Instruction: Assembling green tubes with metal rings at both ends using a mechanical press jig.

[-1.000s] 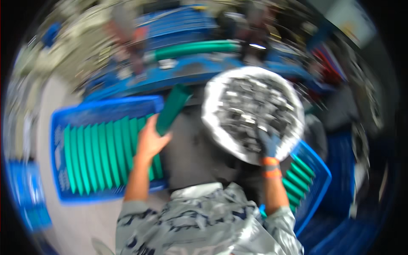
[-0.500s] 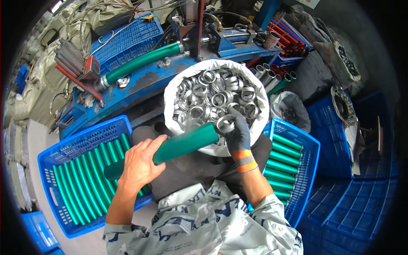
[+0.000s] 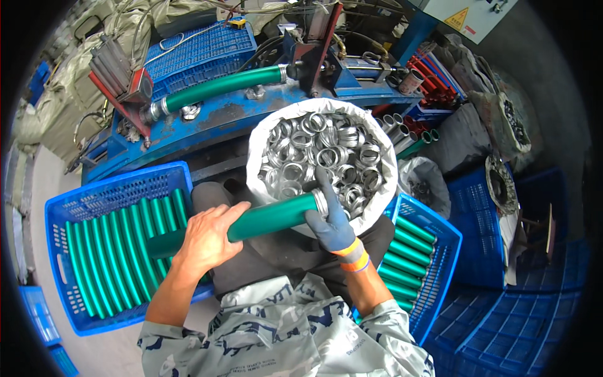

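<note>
Just beyond the right hand (image 3: 334, 229), a white-lined container (image 3: 258, 147) is heaped with loose silver rings (image 3: 328, 135). Left of the left hand (image 3: 210, 239), a blue crate (image 3: 125, 178) holds a row of green tubes (image 3: 103, 267); right of the right hand, another blue crate (image 3: 445, 270) holds more of them. The bare left hand is wrapped around a green tube (image 3: 273, 220), which slants up toward the right hand. That gloved hand, partly open with its index finger extended, touches a silver ring (image 3: 321, 203) at the tube's end; how firmly it grips, I cannot tell.
</note>
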### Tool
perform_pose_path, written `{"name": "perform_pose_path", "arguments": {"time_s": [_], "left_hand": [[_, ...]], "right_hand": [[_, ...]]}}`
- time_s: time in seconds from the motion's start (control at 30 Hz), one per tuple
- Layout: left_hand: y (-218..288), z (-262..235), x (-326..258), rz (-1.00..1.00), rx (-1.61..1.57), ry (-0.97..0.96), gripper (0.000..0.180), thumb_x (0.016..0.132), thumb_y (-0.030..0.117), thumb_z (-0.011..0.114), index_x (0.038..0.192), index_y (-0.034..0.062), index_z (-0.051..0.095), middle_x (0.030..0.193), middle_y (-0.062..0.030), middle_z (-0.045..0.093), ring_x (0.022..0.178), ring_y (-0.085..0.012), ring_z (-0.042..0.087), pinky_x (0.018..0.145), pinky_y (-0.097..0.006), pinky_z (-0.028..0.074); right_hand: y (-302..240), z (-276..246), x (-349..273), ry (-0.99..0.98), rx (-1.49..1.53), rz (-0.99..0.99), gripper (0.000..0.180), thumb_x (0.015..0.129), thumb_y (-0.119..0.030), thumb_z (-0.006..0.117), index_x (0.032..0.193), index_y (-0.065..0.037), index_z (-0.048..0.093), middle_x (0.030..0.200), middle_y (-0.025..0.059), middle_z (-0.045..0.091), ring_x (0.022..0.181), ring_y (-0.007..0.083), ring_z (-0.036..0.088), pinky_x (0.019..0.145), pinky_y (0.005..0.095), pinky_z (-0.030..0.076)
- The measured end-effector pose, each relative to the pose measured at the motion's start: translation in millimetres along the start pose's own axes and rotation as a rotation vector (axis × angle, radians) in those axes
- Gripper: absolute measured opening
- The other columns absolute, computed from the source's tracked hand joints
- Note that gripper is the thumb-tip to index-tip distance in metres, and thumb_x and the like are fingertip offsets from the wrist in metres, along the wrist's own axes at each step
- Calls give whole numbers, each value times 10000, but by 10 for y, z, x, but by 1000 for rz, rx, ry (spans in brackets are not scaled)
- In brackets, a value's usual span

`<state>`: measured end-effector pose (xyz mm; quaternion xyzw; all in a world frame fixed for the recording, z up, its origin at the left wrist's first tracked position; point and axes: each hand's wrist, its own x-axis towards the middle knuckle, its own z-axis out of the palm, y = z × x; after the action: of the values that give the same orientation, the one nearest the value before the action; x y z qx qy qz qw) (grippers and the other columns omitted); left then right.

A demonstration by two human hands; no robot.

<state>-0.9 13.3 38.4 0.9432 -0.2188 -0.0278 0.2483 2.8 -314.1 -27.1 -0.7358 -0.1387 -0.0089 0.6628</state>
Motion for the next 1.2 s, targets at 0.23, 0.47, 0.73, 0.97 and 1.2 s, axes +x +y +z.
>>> {"name": "perform_pose_path", "arguments": {"time_s": [0.23, 0.47, 0.73, 0.97, 1.2], "left_hand": [[-21, 114, 8, -2, 23, 40, 813, 742, 99, 862, 1544, 123, 728, 1065, -164, 761, 1022, -415, 764, 921, -531, 621], [-92, 13, -53, -39, -97, 196, 797, 775, 83, 901, 1548, 81, 710, 1132, -155, 795, 1065, -343, 797, 979, -463, 632], [-208, -77, -132, -163, -1191, 756, 637, 1067, 349, 822, 1537, -8, 583, 1219, -142, 759, 1114, -236, 738, 1063, -412, 581], [-386, 436, -291, -441, -1696, 871, 568, 1167, 519, 741, 1516, 79, 651, 1410, -170, 790, 1261, -292, 787, 1071, -466, 653], [-274, 730, -152, -515, -1801, 756, 568, 1160, 518, 757, 1505, 80, 648, 1427, -155, 781, 1283, -258, 791, 1071, -425, 680]], "right_hand": [[275, 71, 38, 21, 81, 85, 860, 1150, -198, 662, 1860, 56, 248, 1915, 244, 337, 1777, 351, 324, 1437, 429, 233], [491, -114, 449, 89, 370, 22, 825, 1166, -277, 652, 1877, -49, 302, 1753, 182, 554, 1562, 278, 579, 1346, 424, 422], [1162, -119, 440, -260, -934, -308, 308, 968, -284, 824, 1257, -186, 865, 1565, 175, 718, 1305, 397, 745, 1122, 527, 570], [288, -129, 297, -180, 53, 200, 747, 905, 30, 920, 1584, 51, 609, 1467, 96, 751, 1205, 148, 763, 1033, 318, 617], [672, -140, 117, 115, 717, 207, 994, 1080, -591, 839, 1771, 21, 470, 1537, 145, 724, 1324, 236, 740, 1174, 404, 588]]}}
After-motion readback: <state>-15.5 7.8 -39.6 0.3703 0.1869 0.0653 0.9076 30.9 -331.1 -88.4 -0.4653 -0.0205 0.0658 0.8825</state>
